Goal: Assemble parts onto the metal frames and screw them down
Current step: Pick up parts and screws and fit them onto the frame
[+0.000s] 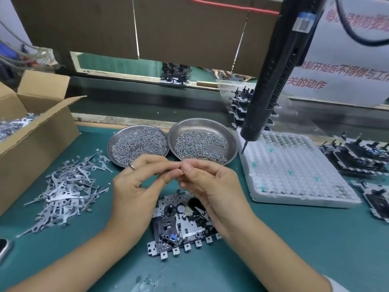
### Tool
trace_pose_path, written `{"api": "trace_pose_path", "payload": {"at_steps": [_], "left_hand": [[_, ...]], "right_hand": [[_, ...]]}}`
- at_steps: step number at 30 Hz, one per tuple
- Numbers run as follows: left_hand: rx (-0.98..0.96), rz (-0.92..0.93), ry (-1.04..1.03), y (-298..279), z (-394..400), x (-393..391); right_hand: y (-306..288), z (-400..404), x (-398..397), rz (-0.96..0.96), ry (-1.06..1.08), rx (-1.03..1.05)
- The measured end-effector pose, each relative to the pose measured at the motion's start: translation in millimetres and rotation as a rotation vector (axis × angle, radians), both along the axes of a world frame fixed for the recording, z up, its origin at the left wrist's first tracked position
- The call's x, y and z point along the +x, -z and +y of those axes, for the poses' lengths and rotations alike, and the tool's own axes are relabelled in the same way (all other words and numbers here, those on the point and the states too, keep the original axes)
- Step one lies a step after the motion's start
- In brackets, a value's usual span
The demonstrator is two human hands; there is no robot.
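Both hands meet fingertip to fingertip just above the metal frame (181,226) lying flat on the green desk (294,239). The left hand (134,186) and right hand (210,184) have curled fingers pinching something tiny between them; what it is I cannot tell. Behind the frame sit two steel dishes: the left dish (137,144) and the right dish (203,141), both holding small screws. Left of the frame, a cardboard box (35,131) holds flat metal parts.
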State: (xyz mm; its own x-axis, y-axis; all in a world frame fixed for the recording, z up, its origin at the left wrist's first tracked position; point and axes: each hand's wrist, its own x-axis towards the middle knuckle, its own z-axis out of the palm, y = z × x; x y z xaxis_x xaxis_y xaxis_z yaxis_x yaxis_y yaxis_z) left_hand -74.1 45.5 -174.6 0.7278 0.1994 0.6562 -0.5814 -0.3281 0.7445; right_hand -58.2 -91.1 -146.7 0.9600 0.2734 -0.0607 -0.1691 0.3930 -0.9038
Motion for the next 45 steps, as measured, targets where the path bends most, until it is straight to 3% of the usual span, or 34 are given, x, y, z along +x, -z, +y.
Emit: {"api": "trace_pose_path", "payload": {"at_steps": [4, 7, 12, 14, 16, 19, 22, 25, 30, 36, 39, 42, 45], "left_hand": [[0.061, 0.023, -0.041, 0.1, 1.5, 1.0], [-0.079, 0.137, -0.031, 0.7, 3.7, 2.2], [-0.212, 0.189, -0.027, 2.8, 3.5, 5.4], [-0.209, 0.221, -0.004, 3.6, 1.6, 6.5], [-0.175, 0.242, 0.02, 2.2, -1.5, 4.6], [0.034, 0.11, 0.079, -6.3, -6.5, -7.1], [0.333, -0.061, 0.324, -8.5, -13.4, -20.6], [0.435, -0.043, 0.517, 1.1, -17.0, -23.2], [0.578, -0.07, 0.515, 18.9, -21.5, -16.9], [0.518, -0.005, 0.428, 17.8, -29.6, -5.8], [0.379, 0.051, 0.358, 14.3, -32.6, -4.8], [0.193, 0.145, 0.248, 12.2, -30.9, -6.8], [0.038, 0.215, 0.191, 11.5, -28.1, -9.2]], "right_hand": [[-13.6, -12.0, 4.4, -0.136, -0.054, -0.283], [-32.0, -42.7, 16.8, -0.245, -0.053, -0.577], [-45.6, -137.8, 57.2, -0.366, 0.213, -1.38], [-42.4, -170.4, 77.7, -0.373, 0.359, -1.534], [-37.4, -189.6, 95.4, -0.388, 0.434, -1.543], [-28.6, -195.5, 114.0, -0.432, 0.325, -1.546], [-22.7, -191.3, 125.5, -0.539, 0.215, -1.651], [-20.5, -185.5, 132.2, -0.607, 0.228, -1.745], [-20.0, -176.2, 139.8, -0.673, 0.27, -1.886], [-14.8, -177.2, 143.3, -0.756, 0.26, -1.937], [-21.7, -176.7, 139.7, -0.727, 0.283, -1.875], [-37.7, -174.1, 122.3, -0.618, 0.346, -1.743], [-56.5, -162.2, 84.0, -0.362, 0.159, -1.41]]}}
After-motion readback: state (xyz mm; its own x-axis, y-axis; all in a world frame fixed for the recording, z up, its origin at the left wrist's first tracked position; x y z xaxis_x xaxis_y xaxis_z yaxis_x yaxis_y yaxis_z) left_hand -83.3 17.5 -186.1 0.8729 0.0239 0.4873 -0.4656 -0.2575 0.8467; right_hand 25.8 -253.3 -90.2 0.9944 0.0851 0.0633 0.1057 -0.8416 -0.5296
